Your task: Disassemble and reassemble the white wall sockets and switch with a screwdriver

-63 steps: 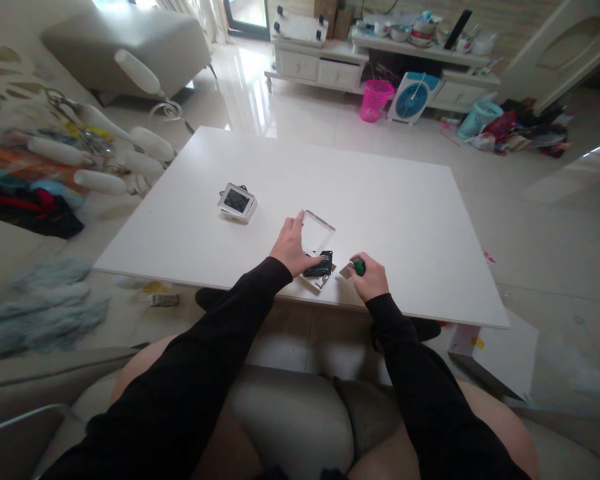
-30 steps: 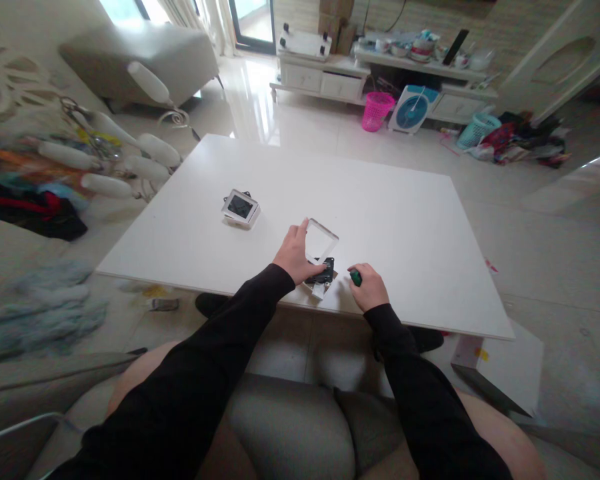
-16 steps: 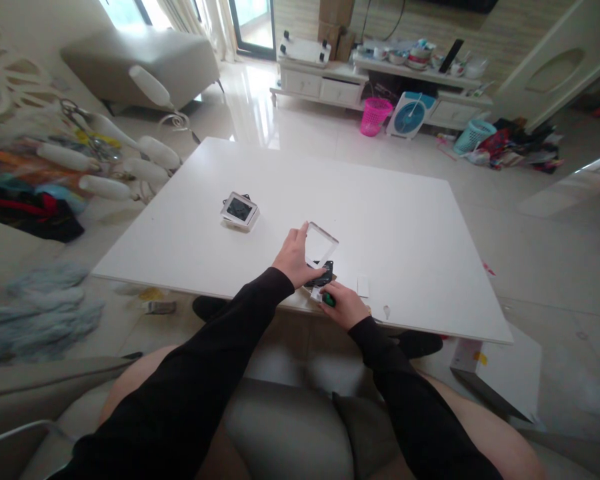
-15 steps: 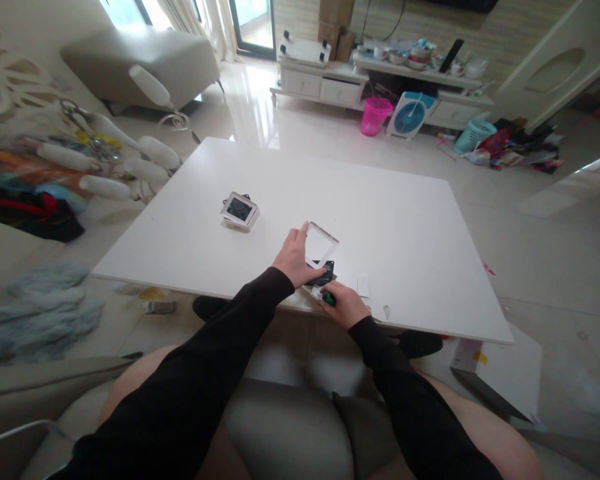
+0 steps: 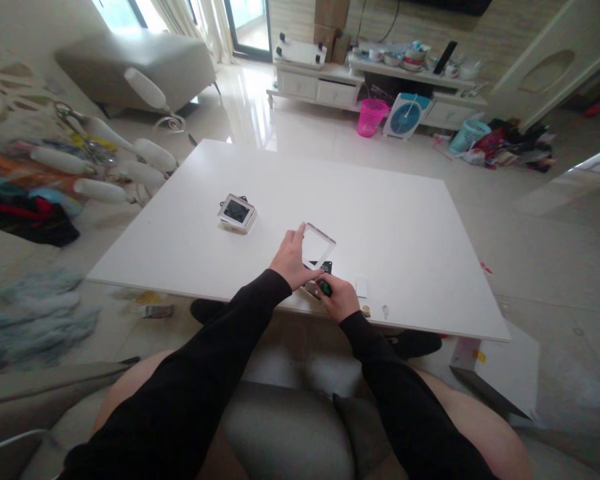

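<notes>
Should the left hand [image 5: 291, 259], grasping the tilted white frame [image 5: 321, 233] by its side with the thumb down at the black part [image 5: 327, 266], loosen, the frame could tip onto the right hand [image 5: 338, 298], which is curled round a green object [image 5: 325, 288], its far end hidden; a hard push might also send the pale tray [image 5: 311, 289] beneath over the bench's [image 5: 390, 220] near edge. The frame looks like thin, smooth plastic, rectangular and hollow; the black part is flat and dark, the bench smooth and white
</notes>
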Available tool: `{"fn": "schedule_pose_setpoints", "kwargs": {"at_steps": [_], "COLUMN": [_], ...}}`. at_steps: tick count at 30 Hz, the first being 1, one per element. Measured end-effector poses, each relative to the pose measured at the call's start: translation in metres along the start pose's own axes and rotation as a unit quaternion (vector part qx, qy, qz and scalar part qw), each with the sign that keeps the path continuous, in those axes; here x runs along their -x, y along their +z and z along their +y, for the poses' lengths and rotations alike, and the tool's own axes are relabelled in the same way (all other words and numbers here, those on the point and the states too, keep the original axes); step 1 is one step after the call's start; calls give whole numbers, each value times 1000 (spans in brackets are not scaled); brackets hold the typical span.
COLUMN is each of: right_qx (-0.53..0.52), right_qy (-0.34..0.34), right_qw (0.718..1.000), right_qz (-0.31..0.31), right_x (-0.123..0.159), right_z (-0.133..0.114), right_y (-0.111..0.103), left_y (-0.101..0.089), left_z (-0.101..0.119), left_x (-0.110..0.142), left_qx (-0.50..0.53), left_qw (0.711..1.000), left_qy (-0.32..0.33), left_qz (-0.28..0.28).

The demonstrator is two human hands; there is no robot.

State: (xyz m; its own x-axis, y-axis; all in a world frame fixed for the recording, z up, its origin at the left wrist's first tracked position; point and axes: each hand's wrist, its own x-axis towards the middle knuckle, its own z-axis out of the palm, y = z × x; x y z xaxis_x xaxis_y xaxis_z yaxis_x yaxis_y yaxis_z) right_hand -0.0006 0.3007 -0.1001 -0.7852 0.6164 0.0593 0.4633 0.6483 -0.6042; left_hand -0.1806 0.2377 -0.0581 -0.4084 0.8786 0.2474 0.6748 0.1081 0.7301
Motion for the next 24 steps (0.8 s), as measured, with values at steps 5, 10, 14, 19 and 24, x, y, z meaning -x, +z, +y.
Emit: {"fn": "schedule_pose_setpoints", "kwargs": {"at_steps": [5,10,14,19,24], "right_qx": [8,-12,-18,23,105], "right_qy": [18,31,52,58,108], "right_qw": [1000,998,995,995,987], "right_qz": [14,61,84,80,49], "right_x": [-2,-6,-8,-8,-3], "right_z": [-4,-4,-3,8,44], "right_y": [3,3,-7,-30,-50], "left_y": [0,-1,-2,-4,-7], "left_z": [-1,-1,0,1,0], "left_x": [0,0,0,1,1], "left_qx": [-1,-2,-1,2,6], "left_qw": [1000,1000,1000,1000,1000], "left_qy": [6,10,4,-9,0], "left_qz": [2,6,1,-5,3]}}
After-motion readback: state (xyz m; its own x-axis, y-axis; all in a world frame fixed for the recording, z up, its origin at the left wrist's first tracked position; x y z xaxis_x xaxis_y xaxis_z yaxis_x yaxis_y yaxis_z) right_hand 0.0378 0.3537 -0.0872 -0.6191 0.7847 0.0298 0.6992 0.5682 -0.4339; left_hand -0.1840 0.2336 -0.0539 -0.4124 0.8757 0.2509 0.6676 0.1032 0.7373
